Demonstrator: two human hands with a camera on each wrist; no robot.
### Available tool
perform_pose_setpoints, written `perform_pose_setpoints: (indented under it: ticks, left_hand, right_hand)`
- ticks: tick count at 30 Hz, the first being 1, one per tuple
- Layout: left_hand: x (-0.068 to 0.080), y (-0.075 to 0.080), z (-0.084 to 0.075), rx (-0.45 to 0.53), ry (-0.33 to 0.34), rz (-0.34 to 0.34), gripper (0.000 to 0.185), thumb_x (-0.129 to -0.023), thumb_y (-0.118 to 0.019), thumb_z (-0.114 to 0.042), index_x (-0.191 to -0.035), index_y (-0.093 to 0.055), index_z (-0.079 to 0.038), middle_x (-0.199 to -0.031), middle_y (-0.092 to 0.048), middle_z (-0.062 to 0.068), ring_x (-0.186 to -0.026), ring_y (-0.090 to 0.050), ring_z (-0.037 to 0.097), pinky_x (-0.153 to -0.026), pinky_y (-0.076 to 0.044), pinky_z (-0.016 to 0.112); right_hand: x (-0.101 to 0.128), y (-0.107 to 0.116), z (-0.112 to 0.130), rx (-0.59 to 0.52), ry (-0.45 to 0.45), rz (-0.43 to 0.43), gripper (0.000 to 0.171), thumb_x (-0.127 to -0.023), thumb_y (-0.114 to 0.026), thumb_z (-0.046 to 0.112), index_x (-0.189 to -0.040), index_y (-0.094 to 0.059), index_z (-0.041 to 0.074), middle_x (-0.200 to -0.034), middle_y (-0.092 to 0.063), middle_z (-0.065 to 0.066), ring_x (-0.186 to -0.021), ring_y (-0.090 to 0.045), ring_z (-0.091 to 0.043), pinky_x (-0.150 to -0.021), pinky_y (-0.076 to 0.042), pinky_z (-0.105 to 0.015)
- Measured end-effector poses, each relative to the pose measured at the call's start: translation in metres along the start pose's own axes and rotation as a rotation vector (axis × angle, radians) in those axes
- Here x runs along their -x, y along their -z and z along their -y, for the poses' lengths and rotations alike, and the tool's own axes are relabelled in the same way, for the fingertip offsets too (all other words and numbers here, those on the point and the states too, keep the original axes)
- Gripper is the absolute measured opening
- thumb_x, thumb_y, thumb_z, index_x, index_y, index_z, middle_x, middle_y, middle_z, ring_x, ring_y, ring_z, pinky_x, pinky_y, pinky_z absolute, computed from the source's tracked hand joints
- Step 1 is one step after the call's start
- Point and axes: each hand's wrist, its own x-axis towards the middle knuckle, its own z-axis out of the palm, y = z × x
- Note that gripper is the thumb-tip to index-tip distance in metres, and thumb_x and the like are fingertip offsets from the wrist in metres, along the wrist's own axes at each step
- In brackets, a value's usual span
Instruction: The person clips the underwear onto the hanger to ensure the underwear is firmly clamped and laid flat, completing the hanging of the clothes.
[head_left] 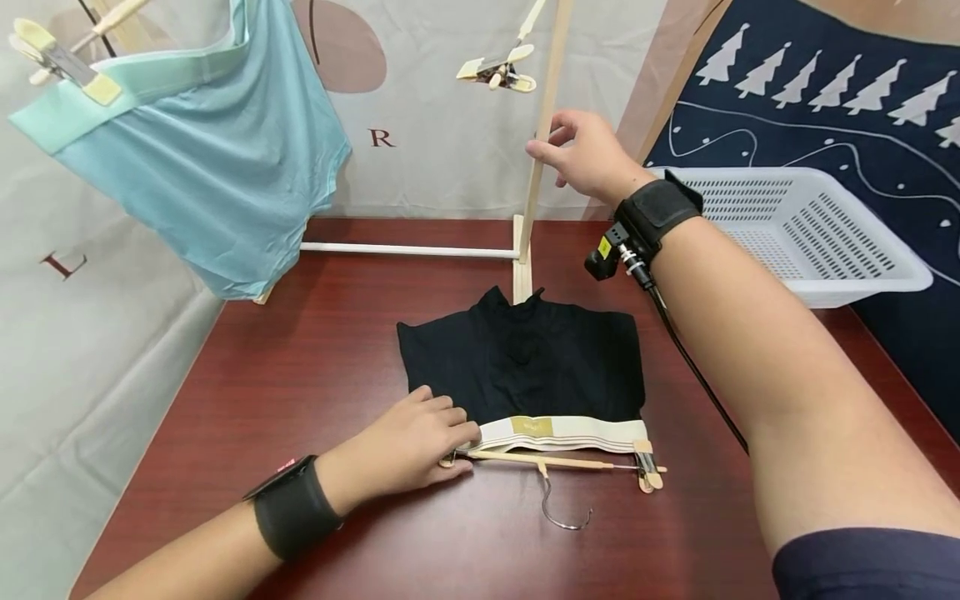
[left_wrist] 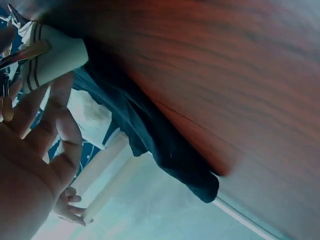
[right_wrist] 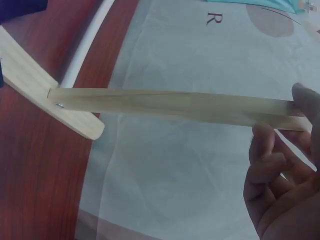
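Nearest the person, a wooden clip hanger (head_left: 558, 461) lies flat on the dark red counter (head_left: 315, 358), its metal hook (head_left: 558, 508) pointing toward the near edge and a clip (head_left: 647, 468) at its right end biting the pale elastic waistband (head_left: 558, 432) of a black garment (head_left: 525, 362). The left hand (head_left: 408, 446) rests on the hanger's left end, fingers curled over the bar and the corner of the waistband and pinching them there; the left wrist view shows the fingers (left_wrist: 35, 112) bent around the striped band and the wood. The black garment is spread flat just beyond the hanger, in the middle of the counter, its far edge reaching the foot of a wooden drying rack (head_left: 542, 125). The rack's upright post rises from that foot, with a white crossbar (head_left: 408, 249) running left from its base. The right hand (head_left: 588, 154) is raised well above the counter at the post, thumb and fingers loosely bent around the wood and touching it; the right wrist view shows fingertips (right_wrist: 270, 150) against the post's side, though how firm the hold is cannot be told. To the right, a white perforated basket (head_left: 817, 233) sits at the counter's far right edge. Hanging at upper left, a light blue garment (head_left: 210, 167) is held by a clip (head_left: 56, 58) on another hanger, and a second, bare clip (head_left: 498, 73) hangs near the post.
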Motion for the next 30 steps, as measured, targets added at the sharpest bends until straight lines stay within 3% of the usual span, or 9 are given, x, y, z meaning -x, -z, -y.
perform_pose_setpoints:
  ticks: [5, 11, 15, 18, 22, 25, 30]
  left_hand:
    - [-0.006, 0.0, -0.005, 0.007, -0.061, -0.096, 0.017, -0.087, -0.074, -0.039, -0.089, -0.066, -0.024, -0.076, -0.06, -0.013, -0.068, -0.052, 0.009, -0.063, -0.034, 0.025]
    - [-0.008, 0.002, -0.004, 0.017, -0.088, -0.189, 0.016, -0.09, -0.073, -0.032, -0.081, -0.065, -0.021, -0.067, -0.055, -0.011, -0.06, -0.049, 0.008, -0.056, -0.037, 0.022]
    - [-0.004, 0.009, 0.003, 0.073, -0.078, -0.185, 0.013, -0.091, -0.073, -0.028, -0.082, -0.067, -0.02, -0.069, -0.057, -0.011, -0.061, -0.051, 0.006, -0.055, -0.043, 0.02]
    - [0.001, 0.023, 0.014, 0.136, -0.032, -0.143, 0.009, -0.092, -0.072, -0.028, -0.085, -0.069, -0.021, -0.074, -0.062, -0.012, -0.066, -0.056, 0.005, -0.058, -0.047, 0.02]
    - [0.008, 0.049, 0.036, 0.194, 0.055, -0.135, 0.006, -0.092, -0.072, -0.028, -0.088, -0.073, -0.023, -0.08, -0.066, -0.014, -0.069, -0.058, -0.001, -0.061, -0.05, 0.021]
    - [0.017, 0.071, 0.055, 0.169, 0.133, -0.198, 0.005, -0.089, -0.075, -0.027, -0.088, -0.073, -0.022, -0.079, -0.067, -0.014, -0.064, -0.057, -0.002, -0.057, -0.048, 0.022]
    - [0.034, 0.11, 0.089, 0.014, 0.314, -0.327, 0.006, -0.086, -0.077, -0.021, -0.087, -0.073, -0.017, -0.071, -0.066, -0.008, -0.056, -0.058, 0.006, -0.051, -0.044, 0.031]
  right_hand:
    - [-0.001, 0.004, -0.005, 0.011, 0.007, -0.017, 0.05, -0.095, -0.059, 0.051, -0.128, -0.054, 0.014, -0.138, -0.055, -0.009, -0.077, -0.059, -0.026, -0.073, -0.044, -0.033]
    - [-0.007, 0.007, -0.011, 0.066, 0.108, -0.061, 0.037, -0.093, -0.065, 0.048, -0.103, -0.062, 0.013, -0.106, -0.058, 0.001, -0.06, -0.051, -0.016, -0.062, -0.042, -0.031]
    - [-0.012, 0.005, -0.013, 0.087, 0.149, -0.077, 0.037, -0.092, -0.068, 0.047, -0.095, -0.065, 0.01, -0.095, -0.059, 0.002, -0.076, -0.051, -0.014, -0.067, -0.04, -0.03]
    - [-0.014, 0.003, -0.012, 0.087, 0.154, -0.077, 0.038, -0.092, -0.068, 0.047, -0.095, -0.067, 0.009, -0.094, -0.061, 0.0, -0.09, -0.047, -0.016, -0.072, -0.038, -0.031]
    - [-0.013, 0.003, -0.012, 0.093, 0.135, -0.077, 0.039, -0.092, -0.067, 0.048, -0.097, -0.066, 0.009, -0.097, -0.06, 0.0, -0.095, -0.047, -0.018, -0.072, -0.038, -0.032]
    - [-0.012, 0.004, -0.012, 0.108, 0.141, -0.081, 0.039, -0.092, -0.067, 0.048, -0.099, -0.067, 0.009, -0.098, -0.061, 0.0, -0.096, -0.048, -0.017, -0.073, -0.039, -0.032]
    - [-0.012, 0.006, -0.012, 0.125, 0.163, -0.086, 0.039, -0.092, -0.067, 0.048, -0.097, -0.068, 0.009, -0.097, -0.063, -0.002, -0.094, -0.049, -0.017, -0.073, -0.038, -0.031]
